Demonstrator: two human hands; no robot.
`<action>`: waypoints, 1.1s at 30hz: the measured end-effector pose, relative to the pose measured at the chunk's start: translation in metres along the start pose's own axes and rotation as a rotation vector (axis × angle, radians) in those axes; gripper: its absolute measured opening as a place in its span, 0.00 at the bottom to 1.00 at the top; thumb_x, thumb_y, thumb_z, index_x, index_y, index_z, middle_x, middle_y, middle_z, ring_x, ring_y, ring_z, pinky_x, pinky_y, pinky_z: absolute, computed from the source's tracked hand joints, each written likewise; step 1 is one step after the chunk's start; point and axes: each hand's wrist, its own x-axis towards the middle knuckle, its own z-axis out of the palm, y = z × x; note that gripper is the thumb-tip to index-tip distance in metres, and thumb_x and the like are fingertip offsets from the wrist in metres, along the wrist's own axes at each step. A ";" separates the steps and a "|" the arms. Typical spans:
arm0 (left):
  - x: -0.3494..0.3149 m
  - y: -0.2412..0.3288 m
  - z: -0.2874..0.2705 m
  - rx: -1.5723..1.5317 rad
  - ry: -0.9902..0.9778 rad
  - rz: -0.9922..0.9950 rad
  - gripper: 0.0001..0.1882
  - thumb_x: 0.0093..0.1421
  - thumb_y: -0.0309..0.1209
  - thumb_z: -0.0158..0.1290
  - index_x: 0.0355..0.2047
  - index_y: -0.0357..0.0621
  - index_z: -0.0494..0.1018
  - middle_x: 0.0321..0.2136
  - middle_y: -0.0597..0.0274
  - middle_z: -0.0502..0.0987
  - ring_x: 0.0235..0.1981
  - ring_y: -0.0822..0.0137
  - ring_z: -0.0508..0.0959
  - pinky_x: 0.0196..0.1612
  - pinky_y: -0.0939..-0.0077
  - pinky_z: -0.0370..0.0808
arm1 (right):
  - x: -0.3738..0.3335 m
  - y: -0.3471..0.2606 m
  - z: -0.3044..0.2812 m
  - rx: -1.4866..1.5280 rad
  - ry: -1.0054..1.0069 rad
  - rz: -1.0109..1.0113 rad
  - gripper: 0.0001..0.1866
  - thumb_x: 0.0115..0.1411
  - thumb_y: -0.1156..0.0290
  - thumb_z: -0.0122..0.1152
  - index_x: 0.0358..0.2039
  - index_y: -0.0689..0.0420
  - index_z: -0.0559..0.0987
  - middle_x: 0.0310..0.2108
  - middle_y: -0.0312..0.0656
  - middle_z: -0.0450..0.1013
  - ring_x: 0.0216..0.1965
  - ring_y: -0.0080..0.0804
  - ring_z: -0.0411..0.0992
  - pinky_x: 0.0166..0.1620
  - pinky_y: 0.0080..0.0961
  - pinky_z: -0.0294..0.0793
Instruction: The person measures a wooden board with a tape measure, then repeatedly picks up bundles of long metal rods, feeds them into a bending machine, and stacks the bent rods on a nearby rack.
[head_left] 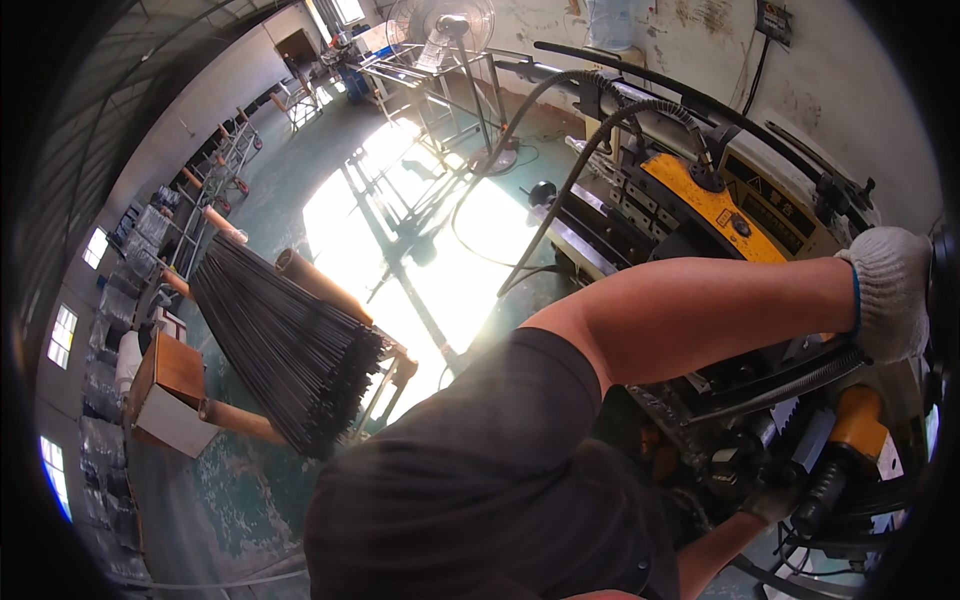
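My left arm stretches across to the right rim, where my left hand (888,295) wears a whitish knitted glove with a blue cuff edge. Its fingers run into the dark border and cannot be made out. Lower down, my right hand (772,503), also gloved, is beside a dark toothed metal part (785,425) and a black ribbed cylinder (822,495) on the machine. Shadow and machine parts hide its fingers, so I cannot tell whether it holds anything. Above my left forearm lies the machine's yellow arm (705,200). An orange-yellow block (858,425) stands between my hands.
A bundle of long black rods or tubes (285,340) rests at the left on a rack with brown-wrapped bars (320,285). Beside it stands an open cardboard box (175,385). Black hoses (570,180) arch over the machine. A large fan (440,30) is farther back.
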 end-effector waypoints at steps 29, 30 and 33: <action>0.054 -0.046 0.025 0.262 -0.027 -0.161 0.13 0.61 0.39 0.55 0.34 0.46 0.85 0.31 0.55 0.85 0.33 0.55 0.83 0.42 0.64 0.80 | 0.020 0.069 -0.015 0.062 -0.062 0.037 0.13 0.61 0.67 0.63 0.42 0.63 0.81 0.41 0.45 0.78 0.42 0.38 0.78 0.48 0.33 0.79; 0.025 -0.022 -0.013 0.327 -0.076 -0.032 0.13 0.61 0.39 0.57 0.33 0.46 0.85 0.30 0.55 0.85 0.30 0.57 0.83 0.40 0.65 0.81 | 0.013 0.067 -0.020 0.071 -0.026 0.034 0.15 0.60 0.66 0.65 0.43 0.63 0.81 0.41 0.45 0.78 0.43 0.39 0.78 0.49 0.33 0.79; -0.001 -0.037 -0.013 0.325 0.067 0.078 0.11 0.61 0.37 0.58 0.31 0.44 0.85 0.29 0.55 0.85 0.28 0.59 0.84 0.37 0.64 0.82 | 0.011 0.057 -0.009 0.222 -0.026 0.212 0.21 0.56 0.62 0.70 0.45 0.62 0.80 0.42 0.46 0.79 0.43 0.40 0.78 0.50 0.32 0.77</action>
